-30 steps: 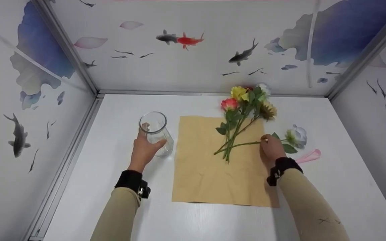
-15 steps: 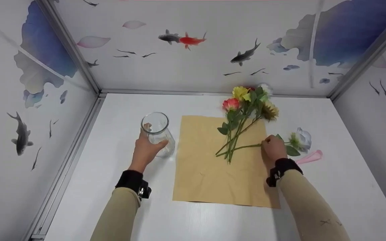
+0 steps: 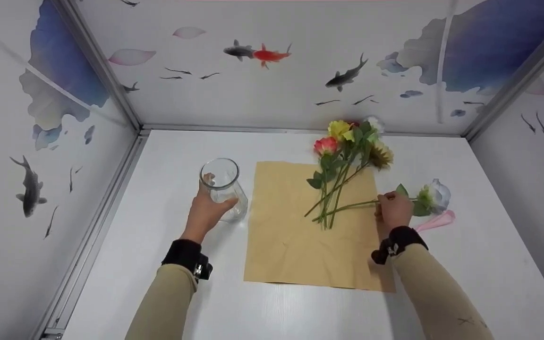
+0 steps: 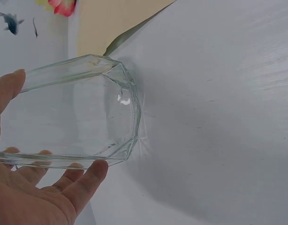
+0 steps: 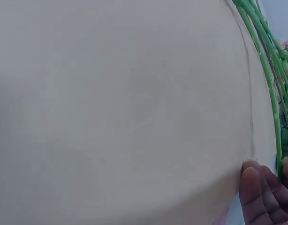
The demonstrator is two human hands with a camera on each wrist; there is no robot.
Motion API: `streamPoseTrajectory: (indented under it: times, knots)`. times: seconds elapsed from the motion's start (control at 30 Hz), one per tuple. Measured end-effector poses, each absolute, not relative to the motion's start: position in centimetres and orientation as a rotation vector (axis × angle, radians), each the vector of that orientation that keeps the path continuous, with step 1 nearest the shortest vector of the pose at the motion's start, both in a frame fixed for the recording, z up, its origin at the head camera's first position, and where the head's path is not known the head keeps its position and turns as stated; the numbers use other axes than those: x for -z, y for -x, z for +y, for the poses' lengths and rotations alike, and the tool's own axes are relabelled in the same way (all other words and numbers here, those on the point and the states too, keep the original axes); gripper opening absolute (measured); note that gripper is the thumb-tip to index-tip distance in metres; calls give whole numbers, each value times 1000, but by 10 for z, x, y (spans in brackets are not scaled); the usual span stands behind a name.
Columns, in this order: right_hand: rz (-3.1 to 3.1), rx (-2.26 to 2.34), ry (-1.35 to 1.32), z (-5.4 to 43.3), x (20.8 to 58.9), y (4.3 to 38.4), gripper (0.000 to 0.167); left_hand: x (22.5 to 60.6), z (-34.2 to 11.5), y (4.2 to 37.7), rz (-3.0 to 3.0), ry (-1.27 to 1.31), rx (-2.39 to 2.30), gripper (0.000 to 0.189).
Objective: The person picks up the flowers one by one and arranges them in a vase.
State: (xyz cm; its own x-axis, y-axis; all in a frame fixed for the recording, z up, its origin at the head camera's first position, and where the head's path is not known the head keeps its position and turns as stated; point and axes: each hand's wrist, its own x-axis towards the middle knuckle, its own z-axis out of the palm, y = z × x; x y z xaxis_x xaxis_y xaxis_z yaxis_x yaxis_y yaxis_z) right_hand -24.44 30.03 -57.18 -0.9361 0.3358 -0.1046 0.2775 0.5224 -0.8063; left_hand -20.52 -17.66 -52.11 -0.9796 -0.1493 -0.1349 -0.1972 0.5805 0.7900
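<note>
My left hand (image 3: 204, 213) grips a clear glass vase (image 3: 238, 211) around its side, thumb on the right. The left wrist view shows the vase's faceted base (image 4: 127, 108) just by the white tabletop. With my right hand (image 3: 395, 208) I pinch the green stem (image 3: 347, 207) of a white flower (image 3: 438, 196). Its bloom points right, and its stem end crosses the other stems. A bunch of red, yellow and white flowers (image 3: 343, 141) lies with its stems on brown paper (image 3: 295, 255). The right wrist view catches my fingertips (image 5: 252, 185) at the stem.
A pink ribbon-like strip (image 3: 437, 220) lies beside my right wrist, under the white bloom. The white table (image 3: 182, 311) is enclosed by printed walls (image 3: 281, 94) at the back and both sides. The bunch's blooms reach near the back wall.
My right hand has shifted slightly right, drawing the white flower with it, so its stem end has slid right across the other stems. My left hand keeps its hold on the vase.
</note>
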Motion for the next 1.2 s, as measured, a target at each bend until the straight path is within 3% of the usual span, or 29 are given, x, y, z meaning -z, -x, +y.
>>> streamPoseTrajectory:
  times: [0.23, 0.83, 1.2]
  knots:
    - [-2381, -1778, 732, 297, 565, 240, 28, 520, -176, 206, 2765, 283, -1362, 110]
    - [-2036, -1944, 746, 294, 550, 237, 16, 517, -175, 201, 2753, 271, -1356, 111]
    - [-1560, -2265, 671, 288, 532, 229, 43, 520, -176, 199, 2767, 246, -1385, 109]
